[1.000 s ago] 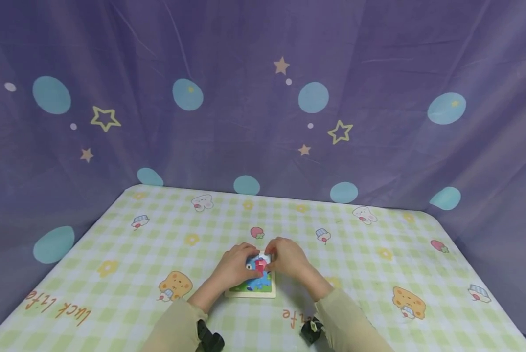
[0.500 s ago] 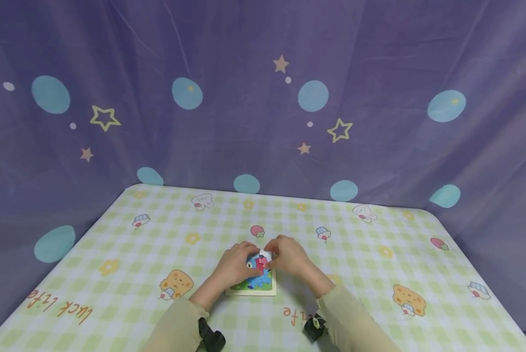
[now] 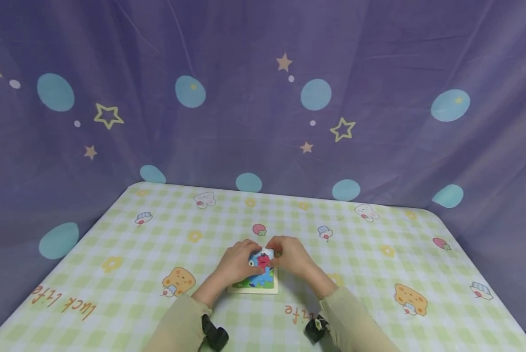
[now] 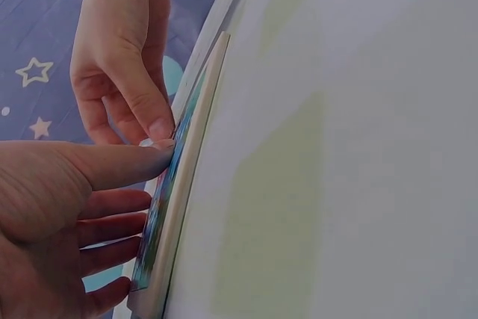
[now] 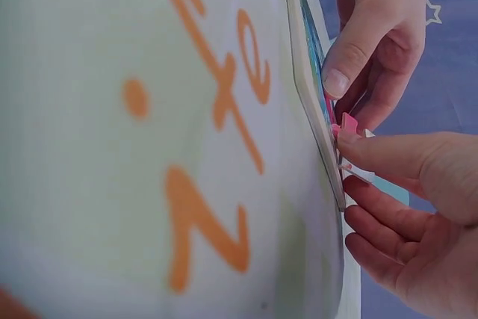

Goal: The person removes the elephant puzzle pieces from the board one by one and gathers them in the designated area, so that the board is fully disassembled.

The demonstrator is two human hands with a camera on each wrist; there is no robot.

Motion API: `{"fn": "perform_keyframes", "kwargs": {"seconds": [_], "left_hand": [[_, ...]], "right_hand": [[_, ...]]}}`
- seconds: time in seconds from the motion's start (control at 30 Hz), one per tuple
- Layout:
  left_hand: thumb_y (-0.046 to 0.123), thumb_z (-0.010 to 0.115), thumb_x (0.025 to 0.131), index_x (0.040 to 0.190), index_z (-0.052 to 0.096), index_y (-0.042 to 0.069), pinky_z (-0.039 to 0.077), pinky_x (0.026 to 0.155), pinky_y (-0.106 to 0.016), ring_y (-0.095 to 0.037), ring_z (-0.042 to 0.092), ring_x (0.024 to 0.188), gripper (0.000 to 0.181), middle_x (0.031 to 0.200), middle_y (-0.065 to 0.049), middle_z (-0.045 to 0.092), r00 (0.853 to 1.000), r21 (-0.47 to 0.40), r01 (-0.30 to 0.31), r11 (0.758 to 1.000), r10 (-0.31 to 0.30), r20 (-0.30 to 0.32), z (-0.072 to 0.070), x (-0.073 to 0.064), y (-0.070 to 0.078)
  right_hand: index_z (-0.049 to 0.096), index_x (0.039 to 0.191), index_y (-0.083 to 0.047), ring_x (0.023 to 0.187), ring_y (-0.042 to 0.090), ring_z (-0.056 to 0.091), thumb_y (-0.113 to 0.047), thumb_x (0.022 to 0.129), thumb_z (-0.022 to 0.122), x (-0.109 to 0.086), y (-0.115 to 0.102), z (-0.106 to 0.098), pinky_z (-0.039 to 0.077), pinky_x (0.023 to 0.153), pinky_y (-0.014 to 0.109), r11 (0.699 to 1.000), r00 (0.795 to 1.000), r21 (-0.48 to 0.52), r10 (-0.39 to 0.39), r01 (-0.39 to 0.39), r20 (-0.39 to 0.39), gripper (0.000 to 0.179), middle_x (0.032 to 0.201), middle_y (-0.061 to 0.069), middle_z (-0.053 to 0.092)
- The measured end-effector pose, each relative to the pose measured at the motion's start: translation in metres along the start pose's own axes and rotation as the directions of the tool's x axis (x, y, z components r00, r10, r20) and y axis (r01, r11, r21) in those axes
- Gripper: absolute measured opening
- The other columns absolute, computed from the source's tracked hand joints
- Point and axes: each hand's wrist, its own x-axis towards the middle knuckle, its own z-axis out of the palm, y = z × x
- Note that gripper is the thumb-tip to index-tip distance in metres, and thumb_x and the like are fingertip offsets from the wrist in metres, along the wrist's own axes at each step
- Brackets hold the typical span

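Observation:
A small jigsaw puzzle (image 3: 259, 279) with a blue animal picture lies on the table in a pale wooden frame (image 3: 255, 291). My left hand (image 3: 237, 261) is at its left side. The left thumb (image 4: 142, 160) rests on the picture, while the other fingers reach along the edge, fairly straight. At the upper right corner, my right hand (image 3: 292, 255) pinches a pink-and-white puzzle piece (image 5: 349, 123) between thumb and fingers. In the right wrist view the piece stands tilted at the puzzle's surface, its lower part hidden by the fingertips. Both thumbs are close together over the picture.
A green-and-white checked tablecloth (image 3: 351, 264) printed with cartoons and lettering lies under the puzzle. Behind it hangs a purple curtain (image 3: 263, 93) with stars and balloons. Dark camera mounts (image 3: 215, 334) are strapped at both wrists.
Both hands keep nearly the same places. The pink-and-white piece appears lower and closer against the red part of the picture. The head view has shifted slightly.

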Motion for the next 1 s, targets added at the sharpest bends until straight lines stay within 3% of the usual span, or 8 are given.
{"fn": "perform_keyframes", "kwargs": {"seconds": [0.47, 1.0], "left_hand": [[0.028, 0.075, 0.073, 0.113, 0.06, 0.005, 0.04, 0.085, -0.049, -0.027, 0.05, 0.105, 0.049, 0.114, -0.009, 0.056, 0.999, 0.012, -0.017, 1.0, 0.017, 0.031, -0.0023, -0.0007, 0.0031], [0.03, 0.074, 0.074, 0.116, 0.059, 0.005, 0.04, 0.087, -0.049, -0.027, 0.049, 0.108, 0.051, 0.116, -0.009, 0.056, 0.999, 0.026, -0.002, 1.0, 0.001, 0.04, -0.0021, -0.0004, 0.002]], "right_hand": [[0.066, 0.091, -0.012, 0.072, 0.011, 0.059, -0.004, 0.072, 0.072, 0.0007, -0.0008, 0.0004, 0.047, 0.067, 0.026, 0.999, 0.999, 0.043, 0.023, -0.022, -0.022, 0.021, 0.079, 0.001, 0.066], [0.065, 0.092, -0.012, 0.065, 0.007, 0.057, -0.01, 0.078, 0.07, -0.002, -0.0008, -0.0026, 0.047, 0.06, 0.022, 0.997, 0.999, 0.07, 0.03, -0.029, -0.014, 0.015, 0.074, -0.001, 0.064]]}}
